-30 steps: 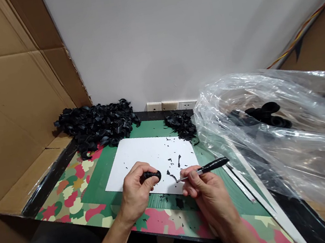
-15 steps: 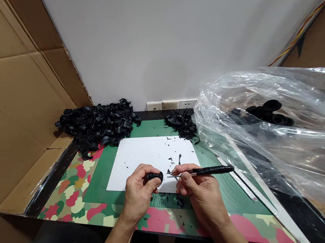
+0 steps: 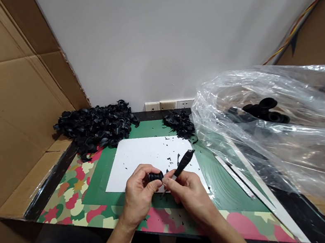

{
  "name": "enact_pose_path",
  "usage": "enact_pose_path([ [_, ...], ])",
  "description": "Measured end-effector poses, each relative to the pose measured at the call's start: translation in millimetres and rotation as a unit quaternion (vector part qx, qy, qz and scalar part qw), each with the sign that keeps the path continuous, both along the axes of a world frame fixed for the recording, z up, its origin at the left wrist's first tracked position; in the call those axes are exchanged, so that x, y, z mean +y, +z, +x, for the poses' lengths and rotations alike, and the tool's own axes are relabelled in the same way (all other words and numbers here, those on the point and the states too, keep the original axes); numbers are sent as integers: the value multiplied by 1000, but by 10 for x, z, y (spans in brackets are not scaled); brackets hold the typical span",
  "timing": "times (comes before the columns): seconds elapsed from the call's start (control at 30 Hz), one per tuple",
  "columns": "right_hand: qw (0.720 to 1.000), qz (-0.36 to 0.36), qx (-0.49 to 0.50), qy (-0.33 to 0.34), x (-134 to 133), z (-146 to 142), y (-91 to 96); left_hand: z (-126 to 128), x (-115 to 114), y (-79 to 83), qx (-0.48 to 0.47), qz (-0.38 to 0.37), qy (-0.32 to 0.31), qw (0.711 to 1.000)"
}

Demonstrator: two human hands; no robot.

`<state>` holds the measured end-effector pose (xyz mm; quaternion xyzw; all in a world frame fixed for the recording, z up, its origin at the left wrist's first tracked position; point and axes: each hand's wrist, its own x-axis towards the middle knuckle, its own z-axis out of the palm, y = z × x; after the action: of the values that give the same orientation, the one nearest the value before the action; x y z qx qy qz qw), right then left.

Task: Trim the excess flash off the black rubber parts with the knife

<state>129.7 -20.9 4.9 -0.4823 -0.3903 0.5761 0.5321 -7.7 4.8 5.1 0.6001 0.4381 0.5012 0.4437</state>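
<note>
Right hand [image 3: 189,190] has moved up to the ribbed, rounded black piece [image 3: 156,176].

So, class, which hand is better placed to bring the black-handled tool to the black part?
The right hand, I'd judge: it holds the black-handled tool close beside the black part, while the left hand is occupied gripping that part.

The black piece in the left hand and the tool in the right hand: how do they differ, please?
The black piece is short and stubby, while the tool is long and slim. The black piece has ribbed sides; the tool has a smoother handle with some metal below it. The black piece lies roughly level in the left hand, whereas the tool slants upward from the right hand. Both look mostly black.
</note>
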Motion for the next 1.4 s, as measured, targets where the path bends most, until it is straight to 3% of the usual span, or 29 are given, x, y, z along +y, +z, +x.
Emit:
enact_pose_path([
  [0.17, 995, -45, 82, -20, 2, -59, -25, 31, -27, -19, -62, -132, 10, 989],
  [0.37, 991, -52, 121, -20, 28, -91, -114, 50, -17, -88, -78, -153, 38, 984],
  [0.57, 997, -9, 80, 1, 9, 1, -152, 19, -9, -63, -46, -104, 52, 992],
  [0.8, 986, 145, 20, -80, -55, 227, -140, -9, -34, -21, -6, -43, 52, 998],
  [0.97, 981, 163, 61, -81, -57, 156, -118, -12, -41, -26, 5, -27, 39, 999],
  [1.17, 974, 216, 39, -62, -24, 108, -139, -24, -40, -9, 4, -7, 12, 1000],
  [1.4, 979, 189, 66, -38, -22, 124, -154, -16, -32, 0, -16, -15, 1, 1000],
])
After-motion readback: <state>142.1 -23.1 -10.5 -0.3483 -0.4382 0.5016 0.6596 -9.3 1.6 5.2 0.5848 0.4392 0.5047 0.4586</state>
